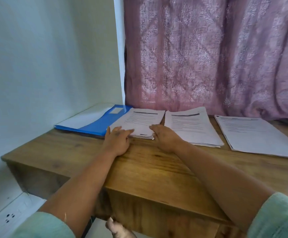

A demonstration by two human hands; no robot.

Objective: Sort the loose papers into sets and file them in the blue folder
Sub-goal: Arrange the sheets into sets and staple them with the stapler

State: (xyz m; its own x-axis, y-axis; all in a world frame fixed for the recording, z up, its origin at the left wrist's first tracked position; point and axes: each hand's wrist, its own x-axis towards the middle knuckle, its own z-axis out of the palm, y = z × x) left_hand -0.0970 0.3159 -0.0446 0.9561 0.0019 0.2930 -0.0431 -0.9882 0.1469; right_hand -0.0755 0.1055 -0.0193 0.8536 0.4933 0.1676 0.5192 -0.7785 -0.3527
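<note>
You face a mauve patterned curtain (208, 57), and below it a brown wooden bench (157, 169) carries everything; take the flat blue plastic folder (95, 123) at the bench's far left corner as your landmark. It lies shut or nearly so, with a clear cover sheet over its left part.

Three stacks of white printed papers sit in a row to the right of the blue folder. The farthest right stack (256, 134) lies well apart from it. The middle stack (191, 126) lies between the other two. The nearest stack (139, 121) overlaps the folder's right edge.

Your left hand (117, 140) rests on that nearest stack's near left corner with fingers straight, pressing rather than gripping. Your right hand (163, 136) lies at the stack's near right corner, fingers fairly straight along the edge; whether the thumb tucks under the sheets I cannot tell.

By the look of it, sorting into sets is done or close to it. Filing is left: none of the three stacks is inside the folder yet.
</note>
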